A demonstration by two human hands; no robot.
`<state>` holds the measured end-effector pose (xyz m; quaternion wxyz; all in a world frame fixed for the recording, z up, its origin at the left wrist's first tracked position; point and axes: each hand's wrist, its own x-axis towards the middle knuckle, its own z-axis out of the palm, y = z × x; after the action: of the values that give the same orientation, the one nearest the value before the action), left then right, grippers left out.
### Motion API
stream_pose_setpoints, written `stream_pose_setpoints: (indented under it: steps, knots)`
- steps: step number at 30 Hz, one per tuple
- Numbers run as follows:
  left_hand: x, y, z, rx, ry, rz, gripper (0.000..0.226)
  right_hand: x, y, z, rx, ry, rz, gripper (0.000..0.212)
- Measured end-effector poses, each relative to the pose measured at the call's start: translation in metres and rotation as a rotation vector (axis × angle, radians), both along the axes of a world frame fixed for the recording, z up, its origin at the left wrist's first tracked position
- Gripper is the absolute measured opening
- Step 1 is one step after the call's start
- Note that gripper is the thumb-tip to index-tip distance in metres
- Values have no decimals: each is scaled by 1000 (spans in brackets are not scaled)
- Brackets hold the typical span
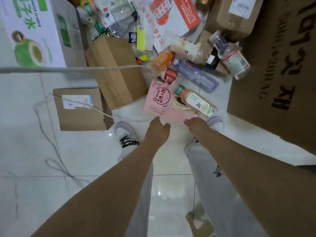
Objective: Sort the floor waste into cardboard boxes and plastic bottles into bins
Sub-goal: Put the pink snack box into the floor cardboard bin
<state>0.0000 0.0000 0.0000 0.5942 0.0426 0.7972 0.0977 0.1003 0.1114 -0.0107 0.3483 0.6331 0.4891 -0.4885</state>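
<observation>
Currently, the person is standing on the white tiled floor point(68, 168) and is reaching both hands down toward a pile of waste.

1. Hands
- The left hand point(157, 130) is hovering just beside the near edge of a pink carton point(159, 100). Its fingers are extended, its thumb is spread, and it is holding nothing.
- The right hand point(195, 124) is reaching the same edge further to the right. Its fingertips are lying at the carton edge. Whether they are gripping it cannot be determined, because the fingers are foreshortened.

2. Task items
- The pink carton is lying flat on the floor, just ahead of the person's two shoes.
- A green-capped bottle point(196, 101) with a pale label is lying on its side across the right part of the carton.
- A clear tinted bottle point(196, 76) is lying beyond it in the pile.
- A red-labelled bottle point(234, 59) is leaning at the right side of the pile, near a large cardboard box point(277, 74).
- A brown cardboard box point(116, 71) is resting left of the pile, and a small labelled box point(80, 110) is sitting on the floor beside it.
- A white box with green print point(32, 31) is occupying the upper left.

3. Other
- A thin string point(51, 142) is trailing across the floor at the left.
</observation>
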Motion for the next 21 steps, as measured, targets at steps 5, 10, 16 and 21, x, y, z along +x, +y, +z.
stream_pose_setpoints:
  steps: [5,10,16,21]
  knots:
    - [-21,-6,-48,-74,193,22,69,-3,4,-50,119,29,-41,47]
    - [-26,-11,-63,-6,306,-37,67,-3,-5,-62,342,-9,-77,74]
    - [-7,3,-54,323,315,-166,25,-2,19,-71,462,25,56,77]
    - [17,21,-75,-33,-314,5,18,0,35,-83,350,18,172,67]
